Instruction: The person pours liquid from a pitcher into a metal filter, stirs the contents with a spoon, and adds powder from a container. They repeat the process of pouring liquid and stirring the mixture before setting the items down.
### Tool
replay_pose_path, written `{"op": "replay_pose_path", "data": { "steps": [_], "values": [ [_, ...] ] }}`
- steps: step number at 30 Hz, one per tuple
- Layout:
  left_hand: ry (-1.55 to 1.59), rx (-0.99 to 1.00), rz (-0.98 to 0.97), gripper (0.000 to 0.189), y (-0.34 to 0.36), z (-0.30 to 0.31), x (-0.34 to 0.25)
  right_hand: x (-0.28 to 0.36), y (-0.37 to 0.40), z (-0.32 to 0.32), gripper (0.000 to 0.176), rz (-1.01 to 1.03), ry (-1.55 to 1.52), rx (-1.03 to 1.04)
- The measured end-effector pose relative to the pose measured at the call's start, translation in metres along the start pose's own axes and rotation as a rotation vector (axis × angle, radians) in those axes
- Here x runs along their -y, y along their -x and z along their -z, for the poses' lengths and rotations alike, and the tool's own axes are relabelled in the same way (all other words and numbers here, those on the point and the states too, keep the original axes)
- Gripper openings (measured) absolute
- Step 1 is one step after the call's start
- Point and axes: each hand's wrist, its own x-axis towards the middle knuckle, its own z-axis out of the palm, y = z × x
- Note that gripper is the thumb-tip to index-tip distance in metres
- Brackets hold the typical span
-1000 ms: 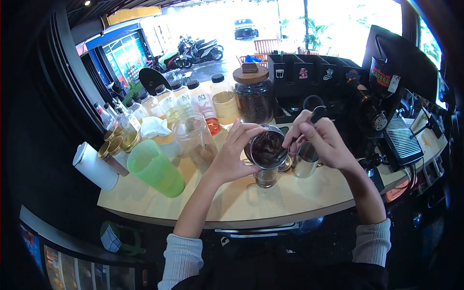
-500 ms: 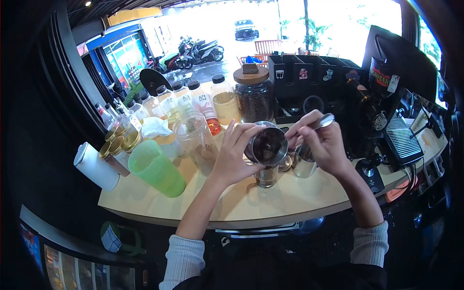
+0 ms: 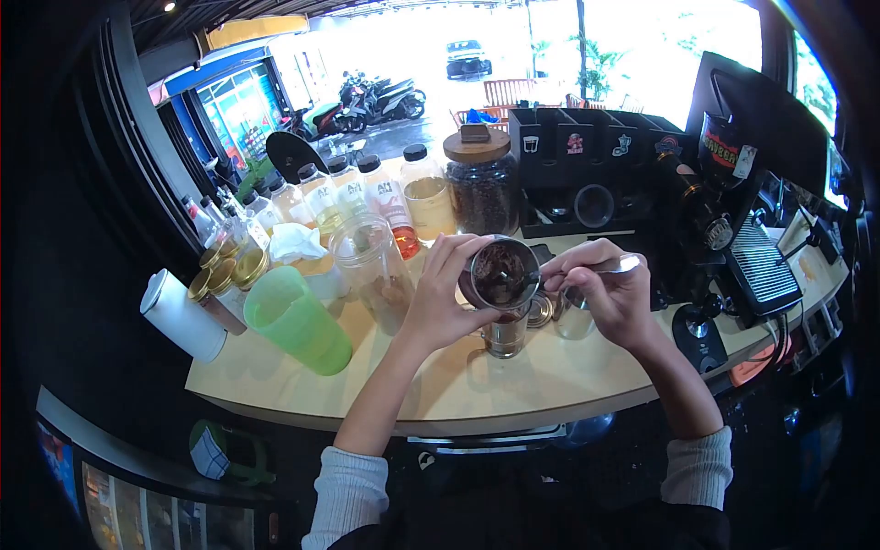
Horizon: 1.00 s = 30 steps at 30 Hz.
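Note:
My left hand (image 3: 442,291) is wrapped around a metal cup (image 3: 526,298) tilted so that its mouth faces me. Dark brown powder (image 3: 500,268) coats the inside. My right hand (image 3: 616,291) grips a metal spoon (image 3: 626,264), whose shiny end sticks out past the knuckles. The other end points at the cup's right rim, partly hidden by my fingers. Beneath the cup stands a clear glass mug (image 3: 505,341) on the counter. A clear glass container (image 3: 575,323) sits behind my right hand, beside a round metal lid (image 3: 541,312).
To the left stand a green tumbler (image 3: 302,325), a clear pitcher (image 3: 371,270) and a white jug (image 3: 181,316). Several bottles (image 3: 385,197) and a wooden-lidded jar of beans (image 3: 483,188) line the back. A black organizer (image 3: 587,137) and a coffee machine (image 3: 765,270) occupy the right.
The spoon has swung lower and lies flatter in my right hand. The cup has turned slightly, showing more of its powder-coated inside. My left hand keeps its hold.

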Motion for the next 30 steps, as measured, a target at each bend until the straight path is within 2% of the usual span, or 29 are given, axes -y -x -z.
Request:
{"op": "replay_pose_path", "data": {
  "steps": [4, 13, 20, 30],
  "values": [
    [0.125, 0.027, 0.117, 0.081, 0.001, -0.003, 0.006, 0.000, 0.000, 0.001, 0.010, 0.010, -0.110, -0.059],
    [0.248, 0.180, 0.272, 0.087, 0.003, -0.008, 0.018, -0.002, 0.000, -0.002, 0.014, 0.052, -0.123, -0.107],
    [0.306, 0.214, 0.306, 0.093, 0.002, -0.013, 0.024, -0.012, -0.001, -0.006, 0.013, -0.027, -0.117, -0.089],
    [0.336, 0.183, 0.243, 0.099, 0.004, -0.011, 0.024, -0.016, -0.003, -0.017, 0.009, -0.057, -0.029, -0.020]
  ]
}}
